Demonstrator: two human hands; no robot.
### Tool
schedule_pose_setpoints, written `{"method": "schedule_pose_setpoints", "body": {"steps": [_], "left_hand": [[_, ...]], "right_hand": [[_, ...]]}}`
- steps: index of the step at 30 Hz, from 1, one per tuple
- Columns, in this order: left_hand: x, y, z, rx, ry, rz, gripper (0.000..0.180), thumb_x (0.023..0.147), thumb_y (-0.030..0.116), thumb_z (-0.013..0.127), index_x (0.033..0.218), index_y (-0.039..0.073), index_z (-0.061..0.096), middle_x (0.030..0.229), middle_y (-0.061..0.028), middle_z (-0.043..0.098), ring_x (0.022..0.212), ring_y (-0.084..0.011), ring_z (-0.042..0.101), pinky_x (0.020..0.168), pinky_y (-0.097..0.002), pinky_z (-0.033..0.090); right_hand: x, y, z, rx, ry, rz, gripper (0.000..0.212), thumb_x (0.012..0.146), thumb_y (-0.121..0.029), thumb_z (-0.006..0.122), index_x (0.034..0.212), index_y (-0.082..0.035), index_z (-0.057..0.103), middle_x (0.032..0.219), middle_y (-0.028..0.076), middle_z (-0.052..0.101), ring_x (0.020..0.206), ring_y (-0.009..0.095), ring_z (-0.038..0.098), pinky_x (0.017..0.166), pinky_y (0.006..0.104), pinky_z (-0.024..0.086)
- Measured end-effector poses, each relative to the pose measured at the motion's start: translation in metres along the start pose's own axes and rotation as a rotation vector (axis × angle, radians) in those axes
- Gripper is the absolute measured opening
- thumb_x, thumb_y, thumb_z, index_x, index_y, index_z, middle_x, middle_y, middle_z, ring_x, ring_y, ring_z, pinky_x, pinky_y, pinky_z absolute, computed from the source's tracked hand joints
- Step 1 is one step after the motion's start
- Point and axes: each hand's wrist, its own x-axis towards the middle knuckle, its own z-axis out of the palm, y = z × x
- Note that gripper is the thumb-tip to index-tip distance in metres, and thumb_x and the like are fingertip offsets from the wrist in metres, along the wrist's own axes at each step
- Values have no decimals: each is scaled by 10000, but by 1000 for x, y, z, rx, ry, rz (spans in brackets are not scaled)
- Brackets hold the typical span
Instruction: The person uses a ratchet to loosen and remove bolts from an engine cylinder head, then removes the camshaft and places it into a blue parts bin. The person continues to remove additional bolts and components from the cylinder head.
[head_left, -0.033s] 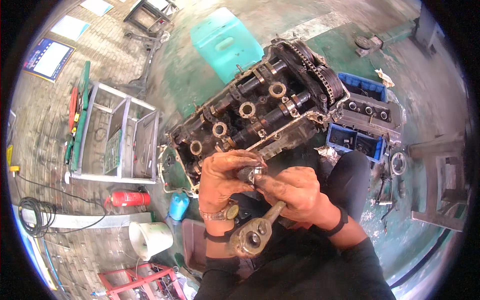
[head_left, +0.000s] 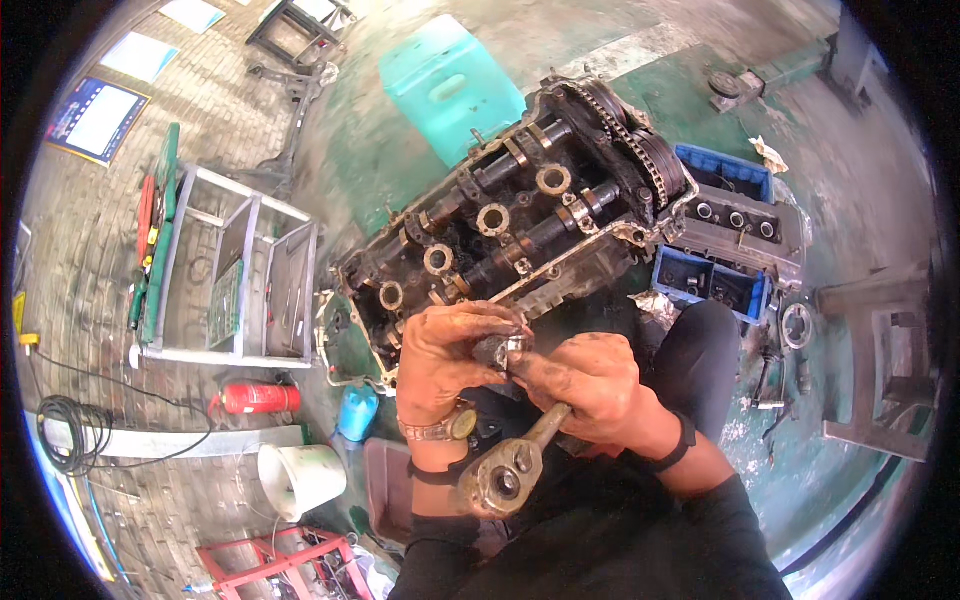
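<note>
My left hand (head_left: 448,352), with a metal-banded watch at the wrist, pinches a short, round metal socket (head_left: 513,345) between thumb and fingers. The fingers of my right hand (head_left: 590,385) are curled round the handle of a ratchet wrench (head_left: 505,478), whose round head points down toward my body. My right index finger and thumb reach to the socket and seem to touch it. Just beyond both hands lies a dirty, oily engine cylinder head (head_left: 494,220), with camshafts and a timing chain (head_left: 640,140) at its far right end.
A turquoise jerrycan (head_left: 448,90) stands behind the engine. On the right are blue parts bins (head_left: 700,280) and a valve cover (head_left: 745,222). To the left stand a metal-framed cart (head_left: 225,355), a red fire extinguisher (head_left: 260,397), a blue bottle (head_left: 357,412) and a white bucket (head_left: 300,480).
</note>
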Motion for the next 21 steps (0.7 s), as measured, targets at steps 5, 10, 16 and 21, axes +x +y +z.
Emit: {"method": "schedule_pose_setpoints", "body": {"steps": [5, 10, 16, 21], "left_hand": [[-3, 1, 4, -46, 19, -26, 491, 551, 80, 886, 995, -54, 725, 976, -199, 709, 924, -269, 694, 802, -344, 554], [-3, -3, 5, -5, 34, 25, 495, 552, 205, 896, 950, -35, 727, 928, -209, 710, 873, -289, 700, 760, -358, 555], [-7, -8, 3, -64, 79, 9, 508, 596, 238, 887, 972, -59, 720, 930, -217, 710, 858, -297, 703, 738, -358, 562], [-12, -11, 11, -375, 235, -36, 521, 683, 256, 881, 1045, -69, 693, 903, -228, 705, 729, -293, 709, 599, -347, 587]], "right_hand": [[0, 0, 1, 28, 30, -27, 315, 676, -72, 784, 976, -40, 692, 611, 46, 533, 478, 226, 523, 442, 340, 387], [2, -1, 1, 27, 24, -50, 286, 675, -69, 785, 941, -44, 685, 606, 41, 529, 479, 226, 526, 437, 339, 385], [-1, -2, 2, 47, 13, -56, 315, 644, -95, 732, 946, -54, 653, 630, 35, 532, 498, 217, 554, 455, 344, 435], [-4, -1, 0, 125, 34, -8, 300, 657, -57, 786, 914, -35, 633, 634, 55, 569, 506, 233, 573, 468, 335, 439]]}}
